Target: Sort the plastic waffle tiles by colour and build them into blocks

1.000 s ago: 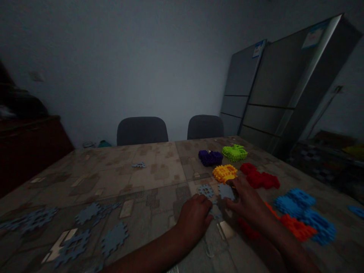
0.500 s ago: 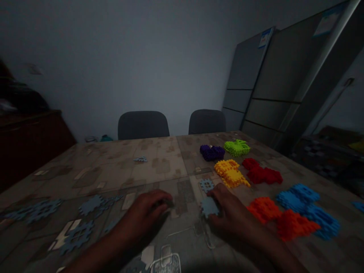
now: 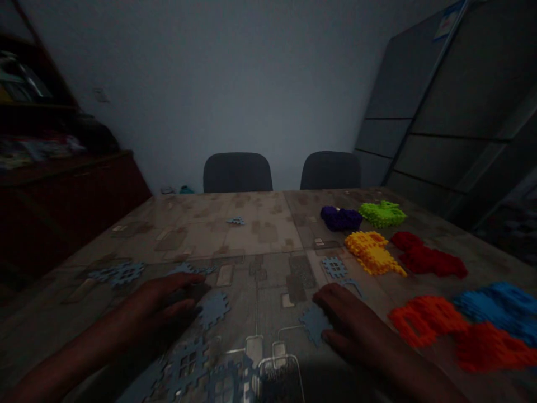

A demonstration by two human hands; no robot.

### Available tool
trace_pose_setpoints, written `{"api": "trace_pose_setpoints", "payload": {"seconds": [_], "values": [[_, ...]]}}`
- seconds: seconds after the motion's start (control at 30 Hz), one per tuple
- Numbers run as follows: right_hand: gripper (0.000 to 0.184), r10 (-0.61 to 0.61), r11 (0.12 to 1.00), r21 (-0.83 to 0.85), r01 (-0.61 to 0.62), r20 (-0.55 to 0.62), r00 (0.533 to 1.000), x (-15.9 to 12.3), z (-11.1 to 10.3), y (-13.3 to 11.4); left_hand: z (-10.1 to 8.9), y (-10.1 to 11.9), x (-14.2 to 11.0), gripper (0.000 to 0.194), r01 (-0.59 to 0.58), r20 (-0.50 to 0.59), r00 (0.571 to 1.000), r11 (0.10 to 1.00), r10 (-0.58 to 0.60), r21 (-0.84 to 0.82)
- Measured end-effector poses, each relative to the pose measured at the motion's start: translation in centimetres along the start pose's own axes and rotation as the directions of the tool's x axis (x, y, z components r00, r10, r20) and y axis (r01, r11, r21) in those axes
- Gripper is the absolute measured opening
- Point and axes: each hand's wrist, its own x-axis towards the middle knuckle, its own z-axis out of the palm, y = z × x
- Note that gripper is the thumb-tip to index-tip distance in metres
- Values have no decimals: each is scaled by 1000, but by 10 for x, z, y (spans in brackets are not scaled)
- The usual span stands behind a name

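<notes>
My right hand (image 3: 354,319) has a flat grey-blue toothed puzzle piece (image 3: 315,324) between its thumb and fingers, low over the table. Beyond it lie a window-patterned toothed piece (image 3: 334,267) and a thin arched piece (image 3: 353,286), the latter partly behind the fingers. My left hand (image 3: 168,299) is over the left side, thumb and fingers apart. Just right of its fingertips is a solid toothed piece (image 3: 215,309); whether they touch is unclear. A square-windowed piece (image 3: 188,364) and other grey-blue pieces lie nearer me, dim and blurred.
Built puzzle-block models stand on the right: purple (image 3: 340,218), lime (image 3: 382,214), yellow (image 3: 373,253), red (image 3: 430,256), orange (image 3: 428,319) and blue (image 3: 499,305). More grey-blue pieces (image 3: 126,272) lie left, with one small piece (image 3: 236,221) farther back. Two chairs (image 3: 238,172) stand behind the table.
The view has swung left, shifting everything rightward. My left hand has moved left, to the loose pieces, and its fingers have spread. The right hand still has the toothed piece.
</notes>
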Motion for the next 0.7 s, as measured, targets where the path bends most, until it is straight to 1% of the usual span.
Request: {"api": "trace_pose_setpoints", "payload": {"seconds": [0.07, 0.1, 0.17, 0.23, 0.37, 0.5, 0.63, 0.7], "values": [[69, -5, 999, -43, 8, 61, 998, 2, 10, 4, -1, 0, 0, 56, 5, 84, 996, 997, -11, 72], [72, -4, 998, -64, 9, 71, 997, 2, 15, 6, -2, 3, -1, 57, 17, 116, 993, 995, -28, 100], [74, -9, 996, -90, 13, 46, 999, 2, 23, 11, -2, 13, -4, 58, 32, 159, 986, 992, -51, 119], [72, -1, 996, -90, 1, 0, 1000, 1, 26, 14, -1, 25, -7, 57, 35, 181, 982, 993, -55, 111], [64, 36, 997, -69, -37, -10, 999, -3, 24, 15, 7, 42, -12, 54, 25, 156, 987, 992, -44, 121], [56, 40, 997, -64, -41, -16, 999, -5, 22, 16, 20, 49, -12, 53, -17, 147, 989, 980, -12, 197], [62, 61, 994, -90, -57, 39, 997, -9, 22, 16, 29, 49, -9, 50, -27, 145, 989, 963, -12, 270], [66, 47, 995, -92, -44, 38, 998, -10, 21, 14, 33, 46, -8, 46, -42, 121, 993, 960, 9, 278]]}}
